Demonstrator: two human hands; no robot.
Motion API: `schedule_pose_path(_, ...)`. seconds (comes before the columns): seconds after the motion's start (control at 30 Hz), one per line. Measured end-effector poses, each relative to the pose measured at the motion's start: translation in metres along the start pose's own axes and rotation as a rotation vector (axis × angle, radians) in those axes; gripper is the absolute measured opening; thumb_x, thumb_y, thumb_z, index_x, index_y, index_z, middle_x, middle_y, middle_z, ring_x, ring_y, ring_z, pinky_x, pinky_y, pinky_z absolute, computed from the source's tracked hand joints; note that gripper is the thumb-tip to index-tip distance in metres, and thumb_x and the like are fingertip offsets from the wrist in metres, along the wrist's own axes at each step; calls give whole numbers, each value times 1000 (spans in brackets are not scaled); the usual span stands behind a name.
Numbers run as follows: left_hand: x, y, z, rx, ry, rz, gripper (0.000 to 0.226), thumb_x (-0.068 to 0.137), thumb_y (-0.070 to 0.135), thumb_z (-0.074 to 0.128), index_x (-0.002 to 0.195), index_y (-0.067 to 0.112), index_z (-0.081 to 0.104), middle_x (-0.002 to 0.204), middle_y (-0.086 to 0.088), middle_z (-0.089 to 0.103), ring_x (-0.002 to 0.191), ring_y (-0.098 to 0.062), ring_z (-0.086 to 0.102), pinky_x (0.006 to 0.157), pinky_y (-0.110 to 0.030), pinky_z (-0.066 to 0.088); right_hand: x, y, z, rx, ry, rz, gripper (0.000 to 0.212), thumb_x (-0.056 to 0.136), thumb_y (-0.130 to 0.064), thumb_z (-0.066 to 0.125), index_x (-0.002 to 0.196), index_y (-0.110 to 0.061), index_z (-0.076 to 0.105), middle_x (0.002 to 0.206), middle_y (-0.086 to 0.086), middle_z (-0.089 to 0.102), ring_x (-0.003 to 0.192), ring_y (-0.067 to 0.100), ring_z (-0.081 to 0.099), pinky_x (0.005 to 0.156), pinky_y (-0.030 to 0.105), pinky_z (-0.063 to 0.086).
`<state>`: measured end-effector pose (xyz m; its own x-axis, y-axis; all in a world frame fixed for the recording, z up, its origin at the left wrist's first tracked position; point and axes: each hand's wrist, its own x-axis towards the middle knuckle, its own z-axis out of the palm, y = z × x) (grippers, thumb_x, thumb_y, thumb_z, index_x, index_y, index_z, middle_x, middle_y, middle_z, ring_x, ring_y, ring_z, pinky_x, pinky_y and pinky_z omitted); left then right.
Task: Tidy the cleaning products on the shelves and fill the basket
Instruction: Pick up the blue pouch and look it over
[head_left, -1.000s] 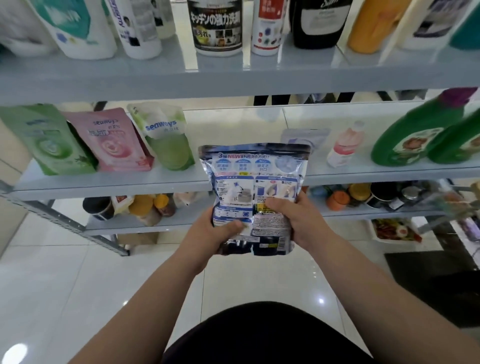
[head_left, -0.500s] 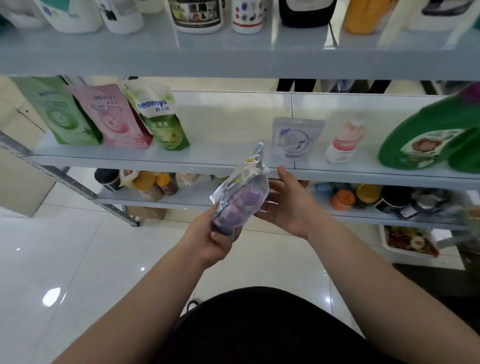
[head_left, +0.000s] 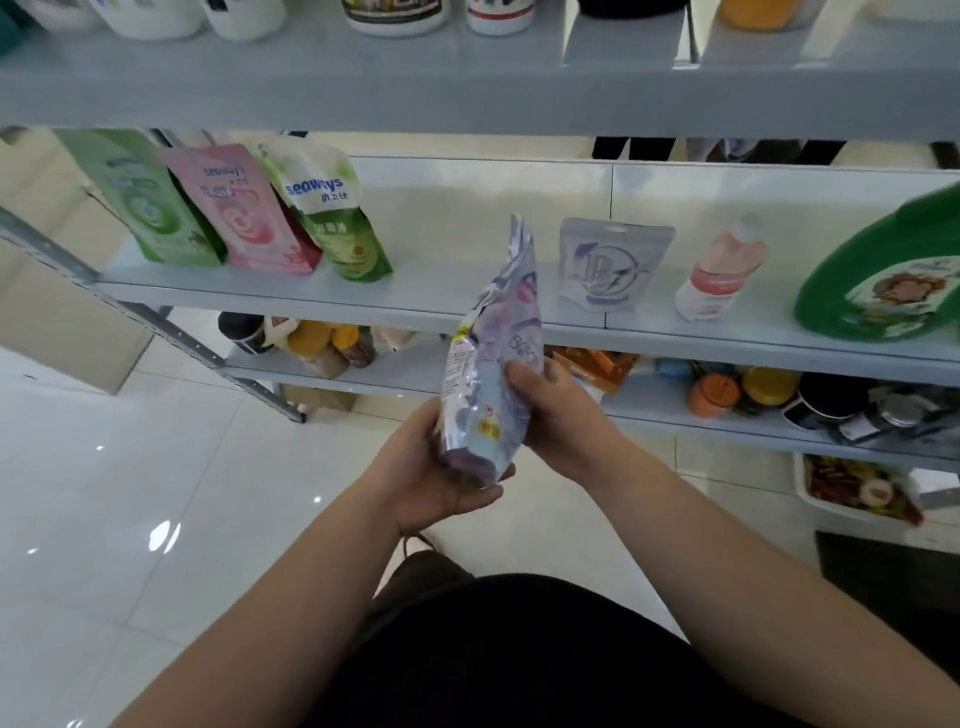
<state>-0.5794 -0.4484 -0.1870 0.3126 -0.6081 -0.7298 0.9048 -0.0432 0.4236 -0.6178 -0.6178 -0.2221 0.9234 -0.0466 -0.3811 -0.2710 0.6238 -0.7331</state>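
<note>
A shiny purple and silver refill pouch stands upright and edge-on in front of the middle shelf. My left hand cups its bottom from below and the left. My right hand grips its right side, thumb across the front. On the middle shelf stand three refill pouches at the left, green, pink and a white-green one. Further right on that shelf are a small pale pouch, a pink-white bottle and a big green jug. No basket is in view.
The top shelf carries several bottles, cut off by the frame. A lower shelf holds jars and cans. A white tray of packets sits on the floor at right, next to a dark mat. Glossy white tiles spread to the left.
The pouch turned from facing me flat to edge-on. My right hand let go half a second ago and now grips its right side again. My view moved closer to the middle shelf.
</note>
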Motion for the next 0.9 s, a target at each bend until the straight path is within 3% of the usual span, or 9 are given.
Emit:
schedule_pose_path(0.07, -4, 17, -8, 127, -26, 71, 67, 82, 60, 54, 132, 17, 65, 128, -15, 68, 116, -40, 62, 85, -53, 59, 7, -3, 2, -48, 161, 1, 93, 69, -31, 94, 143, -13, 41, 134, 11, 64, 115, 31, 69, 91, 52, 59)
schedule_pose_path(0.17, -8, 43, -20, 276, -41, 134, 78, 78, 74, 50, 136, 23, 61, 131, -14, 67, 121, -40, 63, 100, -60, 49, 20, -4, 5, -131, 290, -19, 96, 65, -30, 96, 141, -20, 38, 131, 2, 63, 110, 26, 69, 86, 47, 62)
schedule_pose_path(0.23, -4, 57, -27, 409, -28, 200, 85, 68, 73, 71, 134, 22, 59, 129, -13, 69, 118, -38, 66, 96, -56, 53, 28, -3, 8, -230, 339, -54, 110, 51, -41, 100, 141, -26, 37, 133, -1, 61, 115, 24, 67, 92, 49, 60)
schedule_pose_path(0.3, 6, 70, -37, 550, 55, 279, 93, 48, 51, 96, 127, 17, 61, 121, -13, 73, 112, -38, 69, 96, -57, 55, 35, -4, 8, -295, 372, -108, 106, 51, -44, 97, 138, -30, 39, 132, 0, 62, 115, 21, 67, 94, 48, 59)
schedule_pose_path(0.43, 21, 98, -58, 465, 64, 326, 98, 43, 43, 101, 127, 11, 62, 124, -19, 70, 111, -40, 69, 101, -63, 50, 46, -15, 10, -245, 368, -144, 78, 83, -27, 84, 143, -32, 35, 116, 5, 70, 102, 18, 72, 87, 42, 60)
schedule_pose_path(0.53, 25, 121, -67, 369, -30, 266, 83, 47, 36, 100, 118, 9, 67, 122, -24, 69, 99, -40, 72, 75, -57, 61, 54, -27, 21, -204, 320, -50, 43, 95, -32, 69, 133, -25, 50, 111, 1, 72, 96, 17, 71, 75, 35, 58)
schedule_pose_path(0.67, 34, 146, -81, 347, -107, 215, 94, 31, 40, 104, 112, 7, 70, 111, -20, 74, 89, -37, 75, 62, -50, 62, 71, -29, 35, -147, 314, -28, 23, 99, -30, 65, 119, -20, 64, 111, 1, 76, 103, 25, 71, 93, 50, 57)
schedule_pose_path(0.77, 41, 162, -93, 344, -130, 186, 85, 41, 33, 102, 115, 8, 70, 114, -19, 73, 93, -35, 74, 66, -49, 62, 83, -28, 43, -139, 346, -68, 16, 99, -23, 64, 114, -18, 65, 105, 1, 77, 93, 21, 72, 84, 45, 59)
schedule_pose_path(0.9, 50, 180, -106, 389, -100, 178, 48, 78, 21, 76, 122, 8, 65, 118, -16, 73, 97, -30, 74, 77, -43, 63, 95, -24, 54, -151, 397, -110, 10, 101, -17, 61, 110, -17, 65, 94, -3, 78, 81, 14, 75, 65, 33, 60)
